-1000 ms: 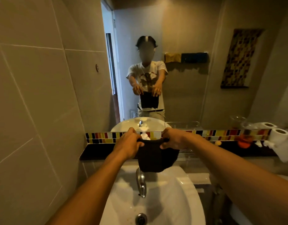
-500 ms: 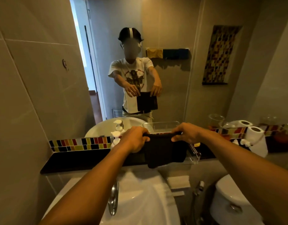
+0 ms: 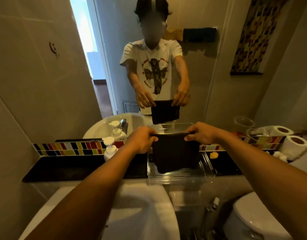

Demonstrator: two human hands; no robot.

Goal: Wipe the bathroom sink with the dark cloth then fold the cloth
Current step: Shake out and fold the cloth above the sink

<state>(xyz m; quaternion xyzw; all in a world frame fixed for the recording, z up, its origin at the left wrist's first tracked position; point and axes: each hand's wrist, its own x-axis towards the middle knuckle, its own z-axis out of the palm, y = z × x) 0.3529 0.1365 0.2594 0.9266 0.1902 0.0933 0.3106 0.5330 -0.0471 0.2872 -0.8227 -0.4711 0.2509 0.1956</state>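
Head view shows both arms stretched forward over the white sink [image 3: 149, 213], whose basin is largely hidden by the forearms and cut off at the bottom edge. The left hand [image 3: 142, 139] and right hand [image 3: 199, 134] each pinch an upper corner of the dark cloth [image 3: 175, 153], fingers closed on its top hem; the fingertips themselves are mostly tucked behind the fabric. The cloth hangs as a folded square in the air, in front of a clear tray [image 3: 208, 170] that sits on the dark surface [image 3: 71, 167] behind the sink; whether its lower edge touches the tray is hard to tell. A white pump bottle [image 3: 109, 149] stands just left of the left hand. Toilet rolls [image 3: 294, 144] sit far right, partly cut off, and a toilet [image 3: 256, 219] shows only in part at the lower right. The mirror [image 3: 218, 84] repeats the hold.
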